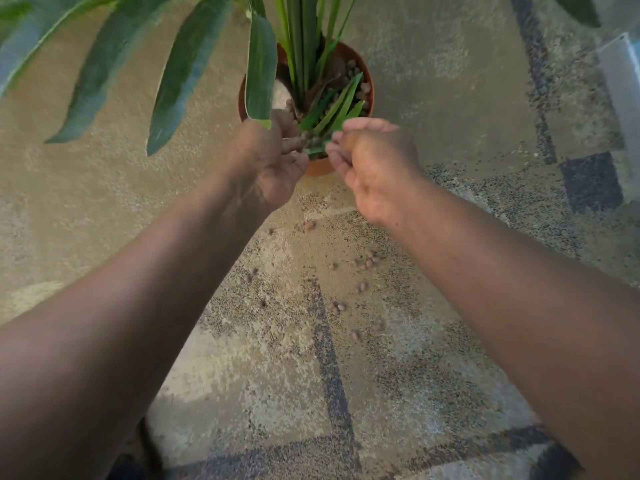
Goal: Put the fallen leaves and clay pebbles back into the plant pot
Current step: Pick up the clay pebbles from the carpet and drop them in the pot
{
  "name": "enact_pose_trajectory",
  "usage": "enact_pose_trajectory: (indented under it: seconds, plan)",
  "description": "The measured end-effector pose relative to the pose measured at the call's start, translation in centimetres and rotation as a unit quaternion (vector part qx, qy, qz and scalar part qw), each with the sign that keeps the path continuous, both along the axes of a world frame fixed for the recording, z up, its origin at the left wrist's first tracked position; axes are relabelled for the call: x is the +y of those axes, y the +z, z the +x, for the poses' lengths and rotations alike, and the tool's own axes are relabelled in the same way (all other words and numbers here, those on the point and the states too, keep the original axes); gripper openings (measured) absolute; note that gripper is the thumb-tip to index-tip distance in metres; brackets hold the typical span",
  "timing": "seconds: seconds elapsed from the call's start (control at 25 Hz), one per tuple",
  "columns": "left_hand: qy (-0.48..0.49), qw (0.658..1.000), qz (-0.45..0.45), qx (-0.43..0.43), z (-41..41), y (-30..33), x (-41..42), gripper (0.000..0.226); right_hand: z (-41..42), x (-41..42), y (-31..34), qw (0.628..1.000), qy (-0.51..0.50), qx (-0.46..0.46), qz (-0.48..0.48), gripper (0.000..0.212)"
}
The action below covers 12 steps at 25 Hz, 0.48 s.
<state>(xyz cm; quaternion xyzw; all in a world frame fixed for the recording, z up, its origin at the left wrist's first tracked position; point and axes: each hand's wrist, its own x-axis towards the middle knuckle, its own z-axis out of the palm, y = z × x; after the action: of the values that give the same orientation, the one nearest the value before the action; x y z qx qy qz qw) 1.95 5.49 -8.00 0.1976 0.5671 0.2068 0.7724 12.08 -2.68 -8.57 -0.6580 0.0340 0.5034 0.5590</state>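
A terracotta plant pot (367,81) stands on the carpet at the top centre, with tall green stems and brown clay pebbles inside. Several loose green leaves (334,110) lie over its near rim. My left hand (273,168) and my right hand (374,164) meet above that rim, both pinching the leaf bases. The near rim is mostly hidden behind my hands. Scattered clay pebbles (365,262) lie on the carpet between my forearms.
Long drooping leaves (187,67) of the plant hang over the upper left. A pale translucent container (623,74) stands at the right edge. The patterned beige and dark carpet (104,202) stretches all around.
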Motion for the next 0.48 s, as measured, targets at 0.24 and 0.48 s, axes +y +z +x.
enact_pose_trajectory:
  seconds: [0.24,0.48]
  plan:
    - [0.004,0.996,0.078,0.052,-1.9,-1.6,-2.0,0.023,0.2,-3.6,-2.5,0.999,0.011,-0.04,-0.007,0.04]
    - [-0.353,0.856,0.23,0.299,-8.5,-9.0,-11.0,0.02,-1.1,-12.9,-8.8,0.949,0.187,-0.18,-0.177,0.022]
